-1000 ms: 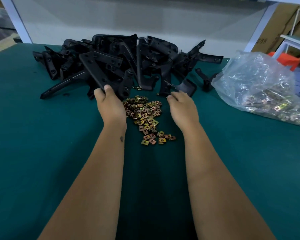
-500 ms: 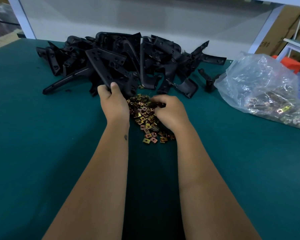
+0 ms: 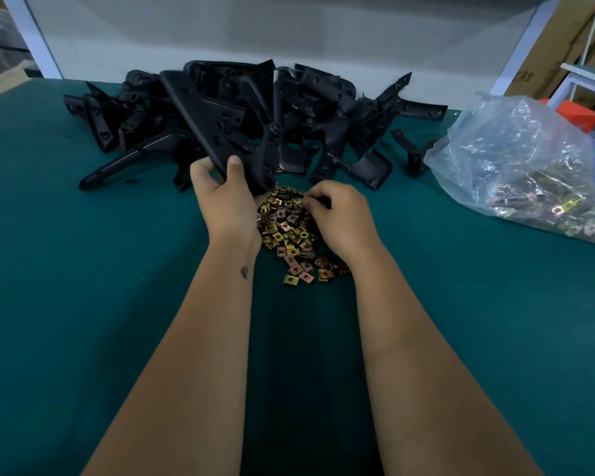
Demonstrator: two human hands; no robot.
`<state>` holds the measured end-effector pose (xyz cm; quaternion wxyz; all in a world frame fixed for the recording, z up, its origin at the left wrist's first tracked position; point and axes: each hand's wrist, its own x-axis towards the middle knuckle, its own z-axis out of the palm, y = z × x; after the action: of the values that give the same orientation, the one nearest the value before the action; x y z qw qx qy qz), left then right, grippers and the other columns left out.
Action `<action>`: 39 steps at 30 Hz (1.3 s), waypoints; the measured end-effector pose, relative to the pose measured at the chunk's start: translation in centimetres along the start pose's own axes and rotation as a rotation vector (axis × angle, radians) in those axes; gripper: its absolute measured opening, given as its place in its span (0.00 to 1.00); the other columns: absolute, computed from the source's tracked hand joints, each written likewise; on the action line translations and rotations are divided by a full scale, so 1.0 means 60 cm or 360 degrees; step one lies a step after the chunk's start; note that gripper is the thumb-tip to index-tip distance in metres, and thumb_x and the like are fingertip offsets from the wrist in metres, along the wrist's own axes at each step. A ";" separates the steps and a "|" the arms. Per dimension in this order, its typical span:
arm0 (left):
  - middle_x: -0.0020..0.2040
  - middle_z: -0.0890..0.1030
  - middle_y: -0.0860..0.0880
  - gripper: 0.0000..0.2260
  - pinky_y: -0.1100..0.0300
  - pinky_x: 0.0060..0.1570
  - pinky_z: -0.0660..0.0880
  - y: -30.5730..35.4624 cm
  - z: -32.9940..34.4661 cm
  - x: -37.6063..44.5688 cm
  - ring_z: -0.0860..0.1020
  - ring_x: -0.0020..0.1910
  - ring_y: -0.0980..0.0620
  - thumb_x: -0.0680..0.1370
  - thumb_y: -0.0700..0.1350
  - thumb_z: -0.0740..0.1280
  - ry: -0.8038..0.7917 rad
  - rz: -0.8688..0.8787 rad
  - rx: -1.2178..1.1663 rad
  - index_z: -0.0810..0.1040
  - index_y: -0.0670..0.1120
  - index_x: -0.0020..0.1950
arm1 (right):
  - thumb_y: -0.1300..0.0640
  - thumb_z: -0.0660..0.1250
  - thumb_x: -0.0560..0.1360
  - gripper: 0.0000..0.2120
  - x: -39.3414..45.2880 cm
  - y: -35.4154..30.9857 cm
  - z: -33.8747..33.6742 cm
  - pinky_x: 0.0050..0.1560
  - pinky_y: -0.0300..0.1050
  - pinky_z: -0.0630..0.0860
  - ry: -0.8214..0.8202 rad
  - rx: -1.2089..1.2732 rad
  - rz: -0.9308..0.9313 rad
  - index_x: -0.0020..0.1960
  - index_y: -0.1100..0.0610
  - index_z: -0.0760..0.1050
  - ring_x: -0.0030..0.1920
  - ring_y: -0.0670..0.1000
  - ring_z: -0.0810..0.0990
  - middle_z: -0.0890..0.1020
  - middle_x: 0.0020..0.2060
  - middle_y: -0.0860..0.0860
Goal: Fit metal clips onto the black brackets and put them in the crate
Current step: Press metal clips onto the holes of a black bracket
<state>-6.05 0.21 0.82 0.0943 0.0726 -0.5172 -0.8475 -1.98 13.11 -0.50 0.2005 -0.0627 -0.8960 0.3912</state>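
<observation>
Clips (image 3: 291, 231) sit under your curled right hand (image 3: 337, 218), grasp hidden, while the bracket (image 3: 220, 132) gripped by your left hand (image 3: 225, 197) slants toward eleven o'clock.

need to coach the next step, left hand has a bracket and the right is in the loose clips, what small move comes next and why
Probably pinch one clip from the loose clips and lift it toward the bracket. The left hand already grips that bracket clear of the pile, while the right hand curls over the clips; whether it holds one is hidden.
</observation>
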 end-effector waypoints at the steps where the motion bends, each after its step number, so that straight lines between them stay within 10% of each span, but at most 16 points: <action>1: 0.55 0.77 0.47 0.04 0.52 0.46 0.82 0.002 0.000 0.000 0.80 0.54 0.49 0.83 0.41 0.61 -0.0046 -0.0065 -0.0097 0.69 0.49 0.50 | 0.58 0.67 0.79 0.05 0.000 -0.001 -0.001 0.43 0.24 0.66 0.0051 0.0035 -0.0002 0.49 0.57 0.82 0.46 0.45 0.75 0.80 0.44 0.47; 8: 0.58 0.79 0.43 0.07 0.50 0.45 0.81 0.001 0.009 -0.012 0.82 0.52 0.46 0.83 0.34 0.57 -0.0460 -0.0334 -0.0415 0.69 0.45 0.56 | 0.60 0.66 0.79 0.09 0.001 -0.012 -0.012 0.39 0.36 0.76 0.0407 0.0952 0.0301 0.44 0.50 0.82 0.34 0.41 0.78 0.81 0.32 0.44; 14: 0.60 0.78 0.42 0.10 0.52 0.42 0.81 -0.003 0.016 -0.013 0.85 0.46 0.48 0.83 0.33 0.55 -0.0602 -0.0435 -0.0516 0.71 0.45 0.59 | 0.69 0.65 0.78 0.10 0.005 -0.017 -0.012 0.48 0.40 0.79 0.0287 0.1580 0.0329 0.51 0.58 0.81 0.43 0.47 0.83 0.84 0.42 0.53; 39: 0.49 0.84 0.48 0.13 0.59 0.42 0.79 -0.012 0.018 -0.011 0.84 0.45 0.53 0.76 0.37 0.71 -0.0690 -0.0539 -0.0569 0.70 0.47 0.55 | 0.65 0.66 0.79 0.04 -0.002 -0.042 -0.010 0.48 0.45 0.81 0.0258 0.1725 0.0399 0.47 0.58 0.75 0.44 0.53 0.84 0.84 0.43 0.55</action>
<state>-5.69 1.60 0.68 -0.1490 -0.0425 -0.3487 -0.9243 -1.53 11.75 1.64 0.2242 -0.0864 -0.5343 0.8104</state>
